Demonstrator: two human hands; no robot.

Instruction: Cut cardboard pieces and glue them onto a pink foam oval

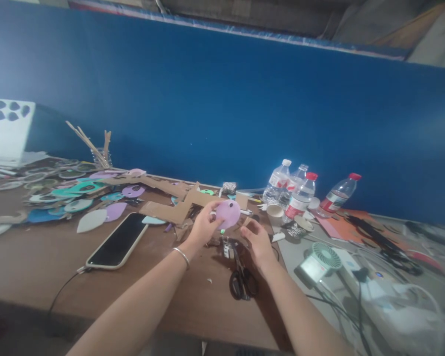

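Observation:
My left hand pinches a light purple, rounded flat cutout with a dark spot near its top. Just to the right of it, my right hand has its fingers curled together. A small brown bit shows at those fingertips, too small to name. Black-handled scissors lie on the brown table below the hands, with their tips close to a small whitish object. Brown cardboard scraps lie behind and left of my left hand.
A phone on a cable lies at left, beside a pile of coloured cutouts. Sticks stand in a clear cup. Several plastic bottles, a small fan and a power strip with cables occupy the right. A blue partition stands behind.

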